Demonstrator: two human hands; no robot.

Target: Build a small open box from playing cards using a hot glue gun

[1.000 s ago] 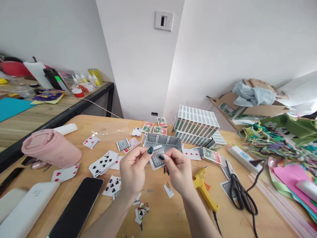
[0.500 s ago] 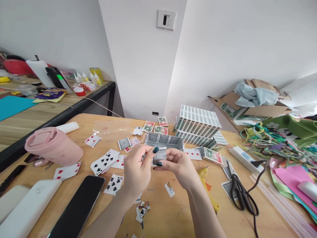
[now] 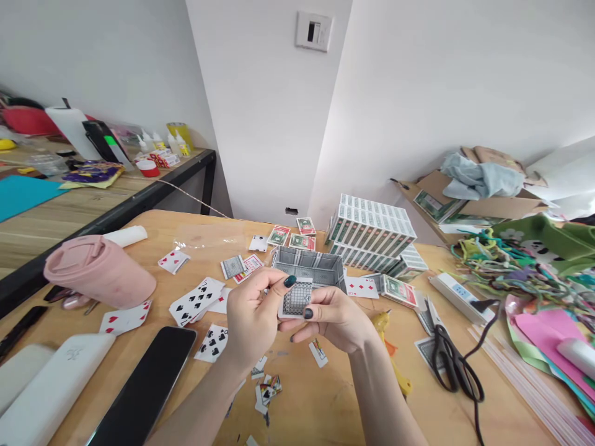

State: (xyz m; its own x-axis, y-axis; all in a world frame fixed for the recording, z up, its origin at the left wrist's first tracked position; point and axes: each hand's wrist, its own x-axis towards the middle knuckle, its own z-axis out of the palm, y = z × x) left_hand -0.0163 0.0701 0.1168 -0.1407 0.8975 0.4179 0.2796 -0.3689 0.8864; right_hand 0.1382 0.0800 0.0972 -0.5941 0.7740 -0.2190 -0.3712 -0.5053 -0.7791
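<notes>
Holding small cut card piece (image 3: 296, 298) patterned back up, above table (image 3: 325, 396), just in front of grey card-built box (image 3: 309, 267). Left hand (image 3: 253, 319) grip pinched shut on piece's left edge; right hand (image 3: 337, 317) grip closed on lower right corner. Step looks like trimming or fitting stage. Next move likely needs piece squared against box wall, glue gun (image 3: 393, 365) near.

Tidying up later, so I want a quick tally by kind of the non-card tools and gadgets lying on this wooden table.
Yellow glue gun: 1
Black scissors: 1
White power strip: 1
Black phone: 1
Pink tumbler: 1
Total: 5
Both the left hand and the right hand pinch a patterned card piece.
</notes>
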